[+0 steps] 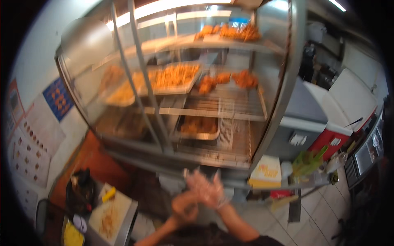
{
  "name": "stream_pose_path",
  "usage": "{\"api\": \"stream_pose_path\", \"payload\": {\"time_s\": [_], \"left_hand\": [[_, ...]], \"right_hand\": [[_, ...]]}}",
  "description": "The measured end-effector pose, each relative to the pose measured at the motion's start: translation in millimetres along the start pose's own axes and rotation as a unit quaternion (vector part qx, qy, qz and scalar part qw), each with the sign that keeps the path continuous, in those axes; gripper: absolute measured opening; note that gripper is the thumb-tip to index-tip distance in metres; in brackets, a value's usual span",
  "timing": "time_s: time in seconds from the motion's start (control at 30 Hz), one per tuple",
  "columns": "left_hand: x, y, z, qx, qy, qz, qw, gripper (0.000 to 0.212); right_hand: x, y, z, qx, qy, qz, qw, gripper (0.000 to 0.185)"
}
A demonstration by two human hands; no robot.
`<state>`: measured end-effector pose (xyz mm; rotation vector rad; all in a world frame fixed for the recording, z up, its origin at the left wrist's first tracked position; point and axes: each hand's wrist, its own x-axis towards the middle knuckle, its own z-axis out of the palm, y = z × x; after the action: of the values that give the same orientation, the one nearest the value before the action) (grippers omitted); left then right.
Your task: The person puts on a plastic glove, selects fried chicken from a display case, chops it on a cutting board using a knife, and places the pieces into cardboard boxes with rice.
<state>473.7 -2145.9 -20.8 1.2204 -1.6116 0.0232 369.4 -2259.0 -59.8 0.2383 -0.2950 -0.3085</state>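
My right hand (207, 188) wears a clear plastic glove (226, 198), its fingers spread and nothing in the palm. Curled against the near side of that glove is my bare left hand (184, 207), which appears to pinch the plastic; motion blur hides the exact grip. Both hands are in front of a glass-fronted food display case (209, 158). Inside, a tray of fries or similar cut pieces (177, 77) rests on the middle shelf beside fried chicken pieces (244, 79). Lower down stands a metal tray of browned food (198, 127).
At the lower left, a cutting board (112, 212) bears crumbs and a yellow-handled object (108, 194), near a black bag (80, 190). Paper food boxes (265, 170) sit to the right. Beyond are a grey cooler (295, 132), a red cooler (331, 138) and a distant person (307, 60).
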Motion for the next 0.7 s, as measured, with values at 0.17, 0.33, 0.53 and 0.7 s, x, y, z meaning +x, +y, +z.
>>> {"api": "stream_pose_path", "payload": {"time_s": [0.17,0.33,0.53,0.7], "left_hand": [[20,-2,-27,-0.112,0.175,-0.248,0.946,0.036],[16,-23,-36,-0.214,0.123,-0.268,0.931,0.018],[15,-23,-42,-0.118,0.190,-0.298,0.928,0.020],[21,-20,-43,-0.359,0.329,-0.342,0.804,0.023]], "right_hand": [[-2,45,89,-0.226,0.002,-0.044,0.973,0.080],[2,58,78,-0.286,0.031,0.041,0.957,0.079],[-2,66,63,-0.400,0.137,0.023,0.906,0.076],[4,74,63,-0.163,0.040,-0.026,0.985,0.074]]}}
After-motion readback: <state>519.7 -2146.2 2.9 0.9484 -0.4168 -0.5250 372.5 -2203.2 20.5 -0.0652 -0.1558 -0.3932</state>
